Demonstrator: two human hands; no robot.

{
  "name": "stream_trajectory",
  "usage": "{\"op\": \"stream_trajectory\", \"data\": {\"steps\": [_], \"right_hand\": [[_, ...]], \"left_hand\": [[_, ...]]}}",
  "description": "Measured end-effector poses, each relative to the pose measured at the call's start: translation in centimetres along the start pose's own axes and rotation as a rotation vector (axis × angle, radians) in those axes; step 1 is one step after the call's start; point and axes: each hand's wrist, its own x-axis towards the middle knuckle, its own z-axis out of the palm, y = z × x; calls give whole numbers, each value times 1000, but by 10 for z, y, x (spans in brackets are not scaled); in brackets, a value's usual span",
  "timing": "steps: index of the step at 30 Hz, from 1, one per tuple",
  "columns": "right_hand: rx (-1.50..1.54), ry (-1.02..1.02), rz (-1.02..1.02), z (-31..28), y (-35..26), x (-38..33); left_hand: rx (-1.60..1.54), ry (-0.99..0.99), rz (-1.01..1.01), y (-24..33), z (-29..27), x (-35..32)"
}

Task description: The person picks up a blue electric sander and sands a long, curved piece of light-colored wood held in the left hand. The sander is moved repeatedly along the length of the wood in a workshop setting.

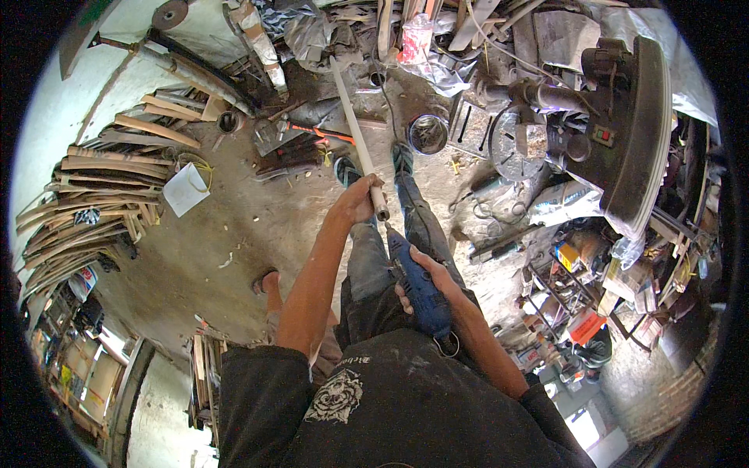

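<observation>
My left hand (pixel 355 201) grips a long pale wooden rod (pixel 355 132) near its lower end; the rod slants up and away toward the clutter at the top. My right hand (pixel 425 273) holds a blue electric drill (pixel 417 282), its bit pointing up at the rod's lower end (pixel 381 210). The bit tip sits just below that end. My legs in dark dusty trousers (pixel 374 265) and my sandalled feet (pixel 402 156) show beneath the hands.
Stacks of curved wooden strips (pixel 101 195) lie at the left beside a white sheet (pixel 186 189). A heavy dark machine (pixel 632 132) stands at the right. A round metal tin (pixel 427 132) and scattered tools sit on the dirt floor (pixel 226 242).
</observation>
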Motion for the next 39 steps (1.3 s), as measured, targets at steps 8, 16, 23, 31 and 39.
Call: {"op": "stream_trajectory", "data": {"steps": [8,16,23,31,39], "right_hand": [[26,-10,-39,2,4,5],[1,55,-47,6,4,4],[19,61,-46,7,3,1],[-3,102,-105,9,10,2],[-69,194,-164,16,10,-1]], "left_hand": [[40,2,-20,2,5,-7],[28,7,14,-1,2,3],[16,29,14,-5,5,5],[-4,2,7,-7,12,6],[6,-28,6,-9,21,11]]}}
